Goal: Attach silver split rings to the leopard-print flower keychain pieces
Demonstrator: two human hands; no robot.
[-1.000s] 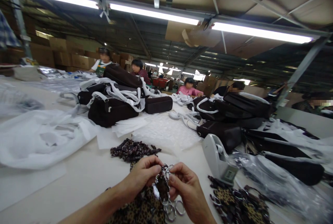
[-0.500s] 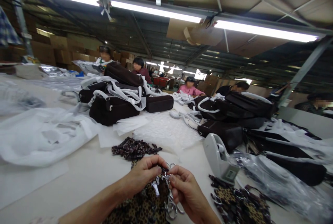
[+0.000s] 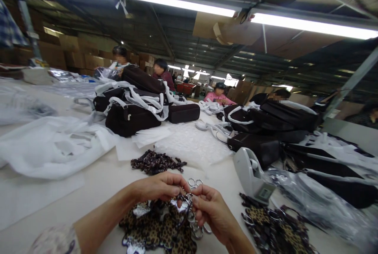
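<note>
At the lower middle, my left hand (image 3: 165,187) pinches a dark patterned piece with a metal fitting. My right hand (image 3: 208,206) meets it fingertip to fingertip, closed on a small silver ring or clasp (image 3: 189,197). Below both hands spreads a heap of leopard-print pieces (image 3: 156,228) with dark edges and shiny spots. Silver rings (image 3: 195,183) lie just behind and beneath the fingertips. A pile of dark patterned strips (image 3: 156,162) rests beyond my left hand. More leopard-print pieces with rings (image 3: 273,222) lie to the right.
A grey-white dispenser (image 3: 252,175) stands right of my hands. Dark bags (image 3: 134,118) with white-wrapped straps are piled at the back left, others (image 3: 254,147) at the right. White wrapping (image 3: 56,145) lies left, clear plastic (image 3: 321,195) right. Several people sit beyond.
The view has shifted slightly. My hands stay together at the metal fitting, and more of the leopard-print heap and my left sleeve now show.
</note>
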